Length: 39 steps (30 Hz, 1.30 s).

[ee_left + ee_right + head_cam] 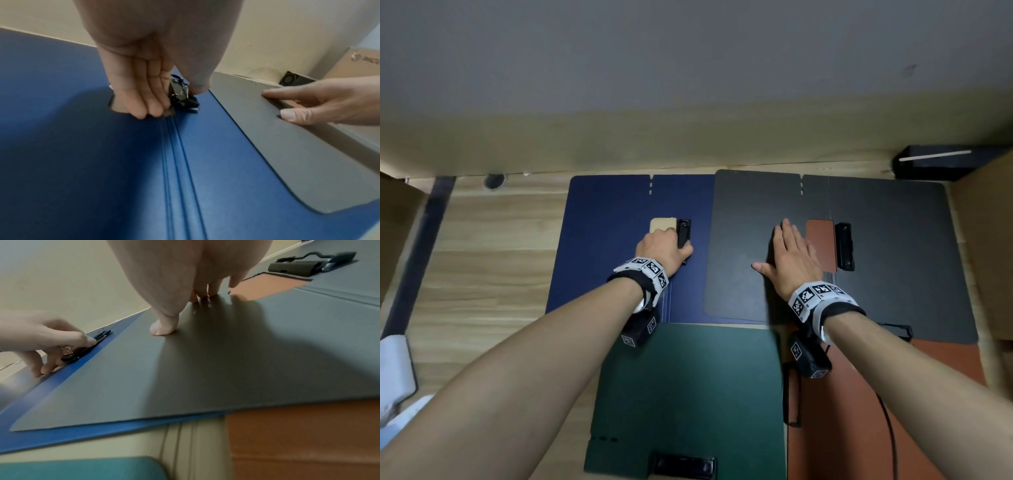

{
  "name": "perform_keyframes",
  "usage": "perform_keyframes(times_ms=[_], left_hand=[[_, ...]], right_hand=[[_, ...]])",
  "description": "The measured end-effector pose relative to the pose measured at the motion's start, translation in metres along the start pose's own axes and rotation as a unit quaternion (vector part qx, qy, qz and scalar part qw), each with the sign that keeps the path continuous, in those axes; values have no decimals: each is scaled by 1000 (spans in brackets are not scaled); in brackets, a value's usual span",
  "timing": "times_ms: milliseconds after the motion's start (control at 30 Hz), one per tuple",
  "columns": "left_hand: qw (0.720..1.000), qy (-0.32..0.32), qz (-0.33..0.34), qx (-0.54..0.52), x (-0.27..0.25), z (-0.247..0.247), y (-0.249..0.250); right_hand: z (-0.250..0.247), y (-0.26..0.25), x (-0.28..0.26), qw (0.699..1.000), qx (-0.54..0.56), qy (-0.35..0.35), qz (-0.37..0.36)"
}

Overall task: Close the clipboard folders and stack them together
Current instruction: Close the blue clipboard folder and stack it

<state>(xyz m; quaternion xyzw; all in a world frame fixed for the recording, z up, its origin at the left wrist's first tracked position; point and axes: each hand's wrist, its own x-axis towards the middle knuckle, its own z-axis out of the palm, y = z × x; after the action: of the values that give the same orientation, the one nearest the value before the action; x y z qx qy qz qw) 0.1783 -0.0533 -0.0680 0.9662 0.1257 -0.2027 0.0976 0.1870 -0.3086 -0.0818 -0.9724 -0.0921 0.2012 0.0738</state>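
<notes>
L hand (666,247) fingers pinching blue folder (602,240) clip (683,233); R hand (792,258) flat, fingers straight, on black folder (739,240).

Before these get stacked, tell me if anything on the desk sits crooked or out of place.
The open black folder lies slightly askew, its left flap overlapping the open blue folder. It also covers part of the brown folder. The left hand grips the blue folder's clip; the right hand lies flat on the black flap.
</notes>
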Motion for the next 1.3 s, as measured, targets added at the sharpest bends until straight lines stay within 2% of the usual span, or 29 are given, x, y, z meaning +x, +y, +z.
perform_keyframes(times_ms=[100, 167, 233, 367, 500, 667, 800, 900, 1033, 1067, 1167, 1233, 1300], left_hand=[[996, -21, -14, -88, -5, -1, -15], [987, -6, -11, -162, -11, -4, -33], [981, 21, -19, -193, -21, -8, -58], [977, 71, -100, -174, -41, -9, -122], [972, 79, -177, -131, -55, -1, -173], [952, 78, -251, -157, -67, 3, -193], [915, 53, -294, -272, -54, 6, -211], [888, 23, -287, -360, -52, -3, -220], [836, -2, -292, -464, -51, -2, -236], [831, 1, -285, -477, -48, 3, -243], [842, -10, -235, -485, -51, 0, -253], [847, -2, -224, -483, -53, -10, -264], [825, 17, -248, -508, -51, -17, -287]], right_hand=[[-5, -6, -1, 1000, -5, -5, 9], [-6, -14, -4, 1000, 16, 5, -1], [-3, -25, -11, 998, 42, 19, -41], [13, -57, -27, 989, 63, 18, -136], [29, -94, -37, 984, 36, -15, -171], [39, -125, -48, 992, 6, -34, -125], [35, -137, -51, 995, -14, -52, -87], [31, -146, -51, 995, -21, -74, -64], [30, -154, -50, 995, -26, -90, -38], [30, -155, -50, 995, -25, -94, -34], [28, -158, -48, 994, -14, -106, -26], [26, -156, -48, 994, -7, -105, -20], [25, -151, -47, 995, -7, -102, -12]])
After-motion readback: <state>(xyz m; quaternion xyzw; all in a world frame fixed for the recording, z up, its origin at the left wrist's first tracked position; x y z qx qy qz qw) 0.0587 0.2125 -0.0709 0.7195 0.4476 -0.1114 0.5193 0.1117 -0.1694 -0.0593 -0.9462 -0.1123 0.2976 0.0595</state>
